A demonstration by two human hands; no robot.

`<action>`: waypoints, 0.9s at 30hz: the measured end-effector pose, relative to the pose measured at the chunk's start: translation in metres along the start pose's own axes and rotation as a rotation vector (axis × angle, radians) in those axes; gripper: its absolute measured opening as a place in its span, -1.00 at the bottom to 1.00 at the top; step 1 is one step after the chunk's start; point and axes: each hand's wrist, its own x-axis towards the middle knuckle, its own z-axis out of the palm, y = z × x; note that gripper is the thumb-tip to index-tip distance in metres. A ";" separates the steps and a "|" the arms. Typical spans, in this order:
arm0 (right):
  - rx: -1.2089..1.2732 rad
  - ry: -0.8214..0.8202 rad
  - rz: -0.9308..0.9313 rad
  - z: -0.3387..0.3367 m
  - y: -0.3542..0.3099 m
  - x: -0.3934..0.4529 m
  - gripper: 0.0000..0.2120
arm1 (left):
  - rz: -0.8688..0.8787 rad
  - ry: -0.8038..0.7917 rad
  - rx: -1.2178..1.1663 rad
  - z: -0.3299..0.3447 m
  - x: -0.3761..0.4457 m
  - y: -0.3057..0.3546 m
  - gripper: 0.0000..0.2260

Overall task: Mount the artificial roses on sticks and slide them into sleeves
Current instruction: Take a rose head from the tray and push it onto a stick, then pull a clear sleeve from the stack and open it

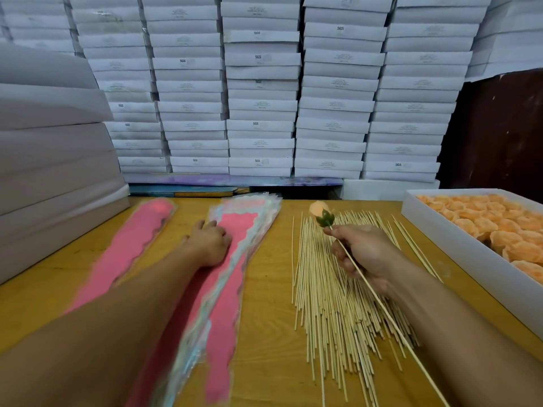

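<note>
Stacked boxes (260, 83) marked SGS; right hand (363, 249) grips rose stick (379, 304)

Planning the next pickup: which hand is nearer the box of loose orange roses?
Right. The right hand holds a mounted rose on its stick over the pile of sticks, beside the box. The left hand rests on the pink sleeves, farther away.

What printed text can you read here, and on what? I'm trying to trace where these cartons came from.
"SGS" on the front edge of many of the stacked white boxes, for example in the middle column.
Smaller lines of print beside it on the boxes: too small and blurred to read.
No readable text on the pink sleeves, the stick pile or the tray of roses.
</note>
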 end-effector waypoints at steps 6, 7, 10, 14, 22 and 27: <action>-0.010 -0.005 -0.005 0.001 0.001 0.000 -0.82 | 0.061 0.196 0.002 0.009 -0.002 0.001 -0.65; -0.012 -0.009 -0.007 0.001 0.001 0.000 -0.82 | 0.060 0.210 0.011 0.009 -0.003 0.002 -0.67; -0.015 -0.015 -0.008 0.000 0.001 0.000 -0.83 | 0.055 0.249 0.037 0.005 -0.008 0.005 -0.67; 0.016 -0.033 0.009 0.000 0.001 0.001 -0.82 | 0.031 0.279 0.049 -0.005 -0.018 0.009 -0.67; 0.030 -0.045 0.000 -0.001 -0.001 0.000 -0.82 | 0.044 0.355 -0.078 -0.029 -0.042 0.030 -0.74; 0.053 -0.006 -0.001 0.002 -0.003 -0.004 -0.75 | 0.200 0.409 -0.344 -0.038 -0.061 0.055 -0.67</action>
